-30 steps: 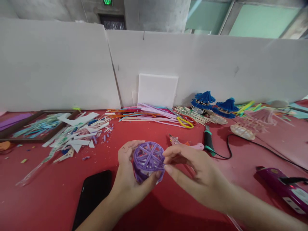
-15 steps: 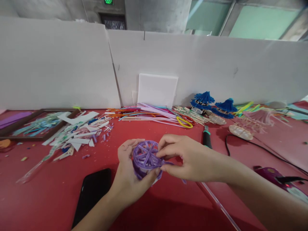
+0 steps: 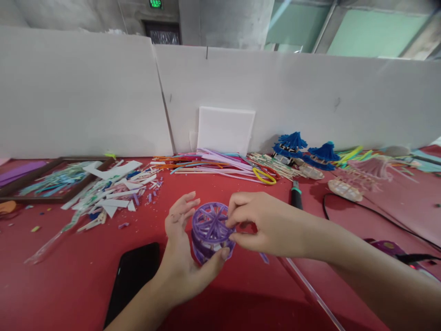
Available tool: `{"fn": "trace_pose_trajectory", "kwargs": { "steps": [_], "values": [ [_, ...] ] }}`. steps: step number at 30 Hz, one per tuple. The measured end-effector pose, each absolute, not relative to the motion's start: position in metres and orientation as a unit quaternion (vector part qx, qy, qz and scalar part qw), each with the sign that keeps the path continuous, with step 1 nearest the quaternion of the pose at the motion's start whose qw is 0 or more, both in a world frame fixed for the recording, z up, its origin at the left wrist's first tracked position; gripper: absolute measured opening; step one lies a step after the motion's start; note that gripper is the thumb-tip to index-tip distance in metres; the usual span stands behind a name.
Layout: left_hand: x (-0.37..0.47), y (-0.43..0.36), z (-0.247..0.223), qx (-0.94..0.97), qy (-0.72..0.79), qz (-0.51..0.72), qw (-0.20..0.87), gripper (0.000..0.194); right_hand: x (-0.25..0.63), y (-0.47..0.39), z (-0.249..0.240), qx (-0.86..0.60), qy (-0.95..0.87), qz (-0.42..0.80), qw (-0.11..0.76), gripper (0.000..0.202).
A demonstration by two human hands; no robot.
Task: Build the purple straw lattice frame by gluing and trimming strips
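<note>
A round purple pipe-cleaner model (image 3: 211,223) sits in front of me, its spoked top like a wheel over a lower ring with pale bits between. My right hand (image 3: 253,223) pinches the right edge of that top between thumb and fingers. Around the left side curves my left hand (image 3: 186,248), open, its fingers spread and raised off the model. Its thumb lies along the front of the lower ring; whether it touches is hard to tell. A short purple piece (image 3: 264,258) lies on the red table just below my right hand.
A black phone (image 3: 132,280) lies at left front, near paper scraps (image 3: 119,193). Behind are pipe cleaners (image 3: 220,163) and yellow-handled scissors (image 3: 264,176). To the right are a utility knife (image 3: 296,195), blue-roofed models (image 3: 322,154), a cable (image 3: 375,212) and a clear glue stick (image 3: 315,296).
My left fingers have loosened from the model and spread apart, and the thumb has shifted slightly. My right hand keeps its pinch at the right edge.
</note>
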State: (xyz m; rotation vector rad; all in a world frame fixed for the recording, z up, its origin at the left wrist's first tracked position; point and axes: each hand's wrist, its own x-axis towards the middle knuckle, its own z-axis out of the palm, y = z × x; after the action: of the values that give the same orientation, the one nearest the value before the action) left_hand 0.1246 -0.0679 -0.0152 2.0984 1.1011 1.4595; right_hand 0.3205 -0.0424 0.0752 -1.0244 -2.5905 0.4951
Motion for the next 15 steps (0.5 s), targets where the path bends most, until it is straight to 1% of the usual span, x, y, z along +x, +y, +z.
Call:
{"fn": "trace_pose_trajectory", "kwargs": {
  "steps": [3,7,12,15],
  "values": [
    [0.123,-0.065,-0.022,0.743,0.379,0.526,0.164,0.075,0.318,-0.043,0.080,-0.371,-0.904,0.166,0.136,0.008],
    [0.124,-0.065,-0.028,0.725,0.411,0.527,0.164,0.077,0.315,-0.045,0.084,-0.396,-0.892,0.190,0.111,0.008],
    [0.130,-0.067,-0.027,0.702,0.431,0.528,0.205,0.075,0.312,-0.048,0.081,-0.431,-0.867,0.214,0.125,0.005],
    [0.132,-0.066,-0.027,0.699,0.423,0.528,0.231,0.073,0.310,-0.050,0.078,-0.447,-0.855,0.221,0.139,0.008]
  ]
}}
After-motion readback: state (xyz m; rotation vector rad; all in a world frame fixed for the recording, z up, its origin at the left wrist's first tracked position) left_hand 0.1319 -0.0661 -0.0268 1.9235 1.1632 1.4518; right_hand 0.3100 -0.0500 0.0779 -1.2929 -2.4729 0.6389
